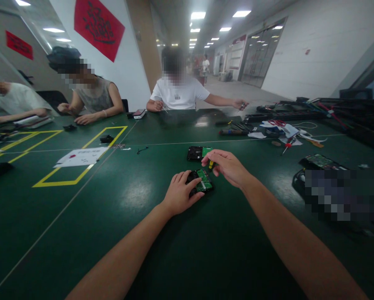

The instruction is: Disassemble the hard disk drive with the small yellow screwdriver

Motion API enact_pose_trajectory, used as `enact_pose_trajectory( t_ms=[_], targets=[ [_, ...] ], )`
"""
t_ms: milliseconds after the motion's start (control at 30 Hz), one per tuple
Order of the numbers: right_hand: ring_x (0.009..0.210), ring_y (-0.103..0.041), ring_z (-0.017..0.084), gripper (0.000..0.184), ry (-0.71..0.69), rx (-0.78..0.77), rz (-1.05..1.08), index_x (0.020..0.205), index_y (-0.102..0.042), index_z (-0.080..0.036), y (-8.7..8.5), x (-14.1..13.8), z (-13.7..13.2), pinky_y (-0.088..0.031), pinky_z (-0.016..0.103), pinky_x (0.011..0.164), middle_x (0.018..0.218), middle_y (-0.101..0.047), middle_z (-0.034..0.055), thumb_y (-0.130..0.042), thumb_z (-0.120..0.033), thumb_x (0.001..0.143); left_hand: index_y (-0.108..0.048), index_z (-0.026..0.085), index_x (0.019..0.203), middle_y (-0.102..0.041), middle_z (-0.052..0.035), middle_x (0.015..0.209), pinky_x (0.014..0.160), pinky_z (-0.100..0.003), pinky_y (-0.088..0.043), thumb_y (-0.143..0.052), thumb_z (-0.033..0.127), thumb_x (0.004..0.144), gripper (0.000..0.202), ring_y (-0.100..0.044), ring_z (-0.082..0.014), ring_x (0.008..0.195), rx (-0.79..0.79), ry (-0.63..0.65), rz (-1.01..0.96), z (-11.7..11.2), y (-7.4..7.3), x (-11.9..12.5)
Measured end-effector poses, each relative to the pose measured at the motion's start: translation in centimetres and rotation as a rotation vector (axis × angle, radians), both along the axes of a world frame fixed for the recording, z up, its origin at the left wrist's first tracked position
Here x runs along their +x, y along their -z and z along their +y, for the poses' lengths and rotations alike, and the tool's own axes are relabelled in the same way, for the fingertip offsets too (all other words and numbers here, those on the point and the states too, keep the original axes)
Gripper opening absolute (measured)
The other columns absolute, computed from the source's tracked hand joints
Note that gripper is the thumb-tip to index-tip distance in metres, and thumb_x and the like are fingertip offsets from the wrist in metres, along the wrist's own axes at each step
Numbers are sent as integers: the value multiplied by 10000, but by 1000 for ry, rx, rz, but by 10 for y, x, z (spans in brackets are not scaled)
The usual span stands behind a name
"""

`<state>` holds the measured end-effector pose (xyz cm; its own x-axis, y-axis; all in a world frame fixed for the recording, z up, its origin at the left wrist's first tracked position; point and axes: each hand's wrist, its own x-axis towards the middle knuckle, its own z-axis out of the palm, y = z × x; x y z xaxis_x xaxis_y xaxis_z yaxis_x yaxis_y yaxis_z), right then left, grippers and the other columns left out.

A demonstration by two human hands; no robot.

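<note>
A hard drive (pixel 206 181) with a green circuit board lies on the table in front of me. My left hand (pixel 183 191) grips it from the left, fingers across its top and thumb along the near side, covering part of it. Just above its right end, my right hand (pixel 227 166) is closed around a small screwdriver (pixel 211 165) with a yellow and black handle. The tool points down toward the board; its tip is too small to make out. Behind it, a second hard drive (pixel 194 153) lies flat, partly hidden by my right fingers.
Across the green table (pixel 143 241) a person in a white shirt (pixel 177 93) holds thin tools. Two more people sit at the left. On the right are a red-handled screwdriver (pixel 288 144), cables, a circuit board (pixel 324 161) and dark equipment. A paper sheet (pixel 80 157) lies left.
</note>
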<state>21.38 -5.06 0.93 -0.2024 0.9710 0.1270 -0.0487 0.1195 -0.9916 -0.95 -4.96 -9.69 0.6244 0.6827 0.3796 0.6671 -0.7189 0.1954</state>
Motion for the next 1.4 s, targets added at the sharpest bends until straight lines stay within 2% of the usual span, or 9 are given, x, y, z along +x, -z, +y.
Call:
enact_pose_trajectory(
  t_ms=[200,433,667,833,933,1033,1133,1300,1400],
  targets=[
    [911,-664,226,305,-85,-45,114,918,-740,-184,-1,0,-2,-608,325,676,916,-704,92,-613,-457,968,-603,341,1460,-461,-132,1541,1130,-612,-380,-549,638,984,563,-445,-383,1391,-7,-3,9,0,-1,0],
    [933,-643,201,272,-39,42,-116,1115,-766,-233,-7,6,-4,-588,270,626,982,-694,65,-683,-424,940,-601,331,1463,-466,-134,1538,1136,-603,-381,-550,639,984,572,-454,-379,1382,6,-3,14,-1,-2,0],
    [761,-619,156,204,19,47,-43,848,-704,-196,0,4,1,-453,218,495,919,-711,63,-682,-384,923,-610,332,1453,-465,-133,1539,1129,-588,-390,-554,638,982,564,-461,-374,1375,20,-9,6,0,1,0],
    [887,-686,227,294,-68,-56,103,936,-710,-184,0,3,1,-580,311,630,910,-716,92,-586,-447,983,-608,328,1454,-458,-142,1538,1136,-598,-378,-535,643,989,566,-450,-379,1389,20,-8,17,0,0,0],
    [928,-677,225,252,-88,-52,82,1028,-735,-199,-1,4,0,-613,344,706,947,-706,79,-650,-427,962,-606,323,1459,-453,-149,1541,1139,-602,-374,-529,643,992,571,-447,-382,1393,22,-10,12,0,0,0],
    [945,-651,211,273,-48,1,-20,1091,-758,-232,-1,5,0,-601,306,668,1011,-696,73,-684,-455,951,-609,318,1456,-459,-148,1538,1139,-601,-375,-530,643,992,572,-451,-380,1389,20,-7,11,-1,-1,0],
    [923,-638,191,263,-33,48,-76,1023,-763,-230,-1,7,1,-587,283,653,1020,-692,64,-689,-470,947,-614,320,1452,-469,-141,1534,1135,-592,-383,-529,646,991,570,-456,-375,1387,18,-2,13,-1,-1,0],
    [695,-619,141,244,59,46,-87,872,-687,-196,2,8,2,-471,234,480,931,-725,57,-782,-421,871,-619,312,1447,-467,-148,1543,1139,-602,-376,-546,639,985,571,-455,-383,1388,17,-8,6,-1,-1,0],
    [827,-703,195,214,49,28,40,869,-648,-204,2,4,0,-403,208,431,1006,-760,87,-775,-377,869,-625,315,1443,-471,-149,1540,1133,-604,-380,-559,636,979,568,-455,-388,1385,13,-7,-2,-1,-1,0]
  ],
)
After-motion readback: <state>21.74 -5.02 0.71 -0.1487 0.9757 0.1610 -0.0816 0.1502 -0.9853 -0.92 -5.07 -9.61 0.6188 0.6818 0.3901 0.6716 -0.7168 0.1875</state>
